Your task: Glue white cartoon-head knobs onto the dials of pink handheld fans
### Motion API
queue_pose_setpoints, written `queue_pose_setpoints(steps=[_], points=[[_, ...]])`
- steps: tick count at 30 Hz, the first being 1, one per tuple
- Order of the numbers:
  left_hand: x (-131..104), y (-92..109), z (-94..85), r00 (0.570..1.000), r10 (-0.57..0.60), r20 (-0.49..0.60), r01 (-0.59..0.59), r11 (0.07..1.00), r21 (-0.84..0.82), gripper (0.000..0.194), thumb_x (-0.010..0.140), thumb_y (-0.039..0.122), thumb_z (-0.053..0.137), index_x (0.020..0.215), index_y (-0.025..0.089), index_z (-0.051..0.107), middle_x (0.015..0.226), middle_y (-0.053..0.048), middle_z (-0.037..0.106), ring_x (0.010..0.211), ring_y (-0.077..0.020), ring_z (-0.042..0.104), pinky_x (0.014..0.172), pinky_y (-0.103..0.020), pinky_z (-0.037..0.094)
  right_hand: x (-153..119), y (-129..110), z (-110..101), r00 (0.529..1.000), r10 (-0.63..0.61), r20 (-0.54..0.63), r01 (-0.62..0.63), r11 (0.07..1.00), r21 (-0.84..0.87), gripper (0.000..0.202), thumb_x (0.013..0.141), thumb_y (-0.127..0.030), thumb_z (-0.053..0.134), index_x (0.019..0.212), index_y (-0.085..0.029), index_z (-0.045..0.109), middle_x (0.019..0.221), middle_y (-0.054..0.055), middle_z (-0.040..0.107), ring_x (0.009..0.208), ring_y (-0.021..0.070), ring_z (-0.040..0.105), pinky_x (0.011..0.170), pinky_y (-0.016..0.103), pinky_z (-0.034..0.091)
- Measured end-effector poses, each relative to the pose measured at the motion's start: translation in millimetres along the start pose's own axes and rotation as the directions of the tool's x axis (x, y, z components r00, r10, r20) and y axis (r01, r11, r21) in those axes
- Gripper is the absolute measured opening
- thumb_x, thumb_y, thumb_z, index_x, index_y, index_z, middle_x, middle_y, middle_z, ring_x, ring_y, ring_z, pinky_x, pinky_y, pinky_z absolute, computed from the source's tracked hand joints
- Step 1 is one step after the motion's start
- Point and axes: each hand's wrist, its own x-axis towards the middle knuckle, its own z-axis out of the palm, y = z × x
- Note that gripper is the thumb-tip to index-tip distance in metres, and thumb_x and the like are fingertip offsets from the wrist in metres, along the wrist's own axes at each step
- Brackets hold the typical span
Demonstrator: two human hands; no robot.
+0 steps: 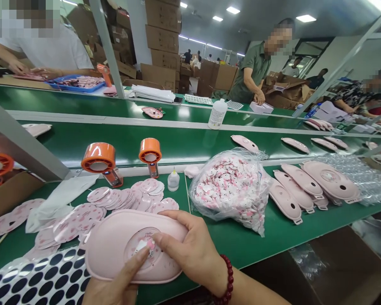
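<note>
In the head view, a pink oval case [111,245] is held between both hands above the near edge of the green tabletop [241,248]. The left hand [119,275] grips it from below, thumb on the round printed centre; its other fingers are mostly hidden, so their spread cannot be told. The right hand [197,250] is closed around the right end, thumb on the same centre and fingers bent over the far edge.

The case and left hand block part of a sheet of black ovals [34,279] and some overlapping pink printed discs [120,199]. A white wrapper [57,199] lies among the discs. Behind them stand a larger-looking orange fan [98,159], another orange fan [150,152] and a small dropper bottle [173,180].

To the right, a bulging clear bag [230,186] of printed pieces sits between the hands and a pile of pink cases [332,182], with bubble wrap [368,178] beside the pile. Beyond runs a green belt [180,144] carrying more cases, with a white bottle [218,113] near its far rail. Slanted metal posts [106,46] cross the view, and co-workers are at the far side.
</note>
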Motion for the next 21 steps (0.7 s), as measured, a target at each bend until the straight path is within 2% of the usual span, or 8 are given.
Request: queue_pose_setpoints(steps=[5, 9, 13, 17, 21], points=[[5.6, 7.3, 3.5, 0.998, -0.031, 0.045, 0.029, 0.999, 0.038, 0.081, 0.050, 0.025, 0.097, 0.126, 0.034, 0.072, 0.129, -0.001, 0.076, 0.126, -0.0362, 0.065, 0.088, -0.033, 0.064, -3.3, -1.7, 3.9, 0.998, -0.019, -0.053, 0.017, 0.999, -0.032, 0.036, 0.079, -0.032, 0.082, 0.114, -0.024, 0.081, 0.114, 0.003, 0.081, 0.106, 0.0255, 0.075, 0.099, 0.037, 0.057], [10.9, 10.8, 2.4, 0.992, -0.076, 0.097, 0.072, 0.996, 0.042, 0.079, 0.048, 0.018, 0.096, 0.121, 0.039, 0.074, 0.129, 0.006, 0.076, 0.131, -0.0359, 0.062, 0.093, -0.034, 0.062, -5.5, -6.2, 5.0, 0.996, 0.008, -0.093, -0.009, 1.000, -0.011, 0.035, 0.079, -0.033, 0.082, 0.112, -0.023, 0.082, 0.111, 0.005, 0.081, 0.104, 0.0271, 0.075, 0.097, 0.038, 0.058], [13.7, 12.0, 4.1, 0.992, -0.007, 0.128, -0.005, 0.995, 0.095, 0.084, 0.047, 0.024, 0.097, 0.126, 0.039, 0.071, 0.136, 0.005, 0.073, 0.135, -0.0351, 0.059, 0.089, -0.029, 0.063, -6.9, -9.0, 5.5, 0.989, -0.005, -0.150, 0.006, 1.000, 0.005, 0.033, 0.080, -0.036, 0.081, 0.109, -0.023, 0.082, 0.108, 0.005, 0.081, 0.100, 0.0264, 0.075, 0.094, 0.037, 0.059], [14.2, 13.0, 13.9, 0.984, 0.003, 0.176, -0.023, 0.994, 0.110, 0.088, 0.049, 0.016, 0.093, 0.130, 0.040, 0.068, 0.145, 0.007, 0.067, 0.143, -0.0343, 0.051, 0.088, -0.026, 0.062, -6.8, -8.4, 1.6, 0.979, -0.020, -0.201, 0.023, 1.000, 0.010, 0.034, 0.080, -0.038, 0.081, 0.109, -0.022, 0.082, 0.108, 0.005, 0.081, 0.099, 0.0259, 0.075, 0.095, 0.036, 0.059], [12.2, 10.0, 31.1, 0.980, 0.063, 0.190, -0.094, 0.983, 0.157, 0.087, 0.054, 0.015, 0.092, 0.133, 0.042, 0.066, 0.144, 0.007, 0.067, 0.150, -0.0358, 0.040, 0.096, -0.033, 0.062, -6.3, -7.7, -12.6, 0.971, -0.037, -0.235, 0.047, 0.998, 0.038, 0.037, 0.081, -0.041, 0.081, 0.112, -0.021, 0.081, 0.109, 0.006, 0.081, 0.100, 0.0261, 0.076, 0.096, 0.036, 0.059]])
